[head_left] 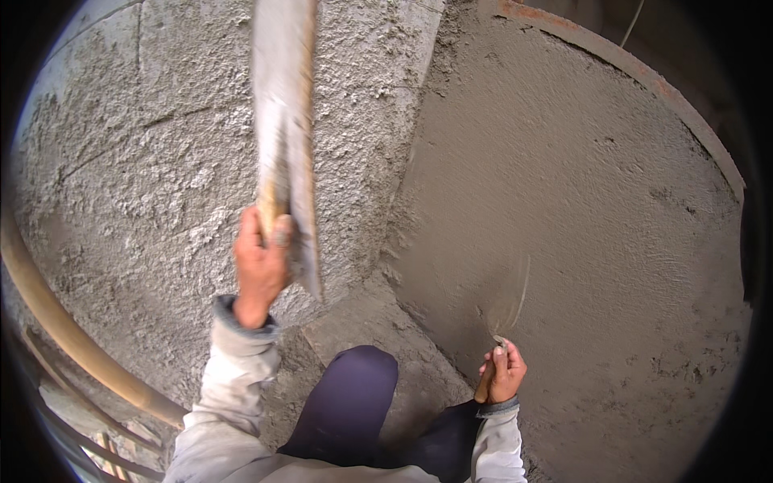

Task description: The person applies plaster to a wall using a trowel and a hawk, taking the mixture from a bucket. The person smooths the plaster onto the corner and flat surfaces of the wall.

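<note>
My left hand [262, 262] is closed round the wooden handle of a long, flat plastering float [283, 72]. The float stands upright in the picture, blurred by motion, in front of the rough left wall [193, 193]. Lower on the right, my right hand [504, 372] grips a trowel [510, 302] by its wooden handle. Its thin blade is smeared and hard to tell from the wet grey plaster [580, 209] behind it. Whether the blade touches the plaster I cannot tell.
The two walls meet in a corner beyond my knees [346, 398]. Bamboo poles [88, 346] run along the lower left. A curved-looking strip with brick-coloured patches [636, 68] borders the plastered wall at the upper right. Grey mortar covers the ledge [362, 322] at the corner's foot.
</note>
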Action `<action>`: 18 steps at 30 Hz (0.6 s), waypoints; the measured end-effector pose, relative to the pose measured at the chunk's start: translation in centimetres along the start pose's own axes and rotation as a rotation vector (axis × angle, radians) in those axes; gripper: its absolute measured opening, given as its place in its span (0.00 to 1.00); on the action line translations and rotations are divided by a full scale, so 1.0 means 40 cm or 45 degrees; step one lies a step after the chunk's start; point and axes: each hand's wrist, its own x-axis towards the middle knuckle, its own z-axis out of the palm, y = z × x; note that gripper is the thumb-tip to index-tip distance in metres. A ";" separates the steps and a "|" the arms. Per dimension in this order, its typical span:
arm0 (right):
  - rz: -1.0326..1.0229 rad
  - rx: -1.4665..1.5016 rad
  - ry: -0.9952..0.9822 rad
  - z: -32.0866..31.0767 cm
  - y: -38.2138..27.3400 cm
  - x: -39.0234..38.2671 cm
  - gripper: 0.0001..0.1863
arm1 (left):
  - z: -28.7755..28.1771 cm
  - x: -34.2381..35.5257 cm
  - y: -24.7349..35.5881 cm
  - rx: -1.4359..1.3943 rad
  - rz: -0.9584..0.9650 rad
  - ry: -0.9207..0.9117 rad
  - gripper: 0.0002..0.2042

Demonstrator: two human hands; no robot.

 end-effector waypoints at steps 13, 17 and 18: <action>-0.099 -0.271 0.289 -0.061 -0.105 -0.127 0.13 | 0.781 0.076 -0.178 0.021 0.057 -0.264 0.19; 0.100 -0.397 0.467 -0.067 -0.150 -0.145 0.14 | 0.816 0.211 -0.158 0.087 -0.029 -0.300 0.19; 0.129 -0.452 0.497 -0.066 -0.179 -0.146 0.14 | 0.823 0.252 -0.138 0.115 -0.053 -0.325 0.19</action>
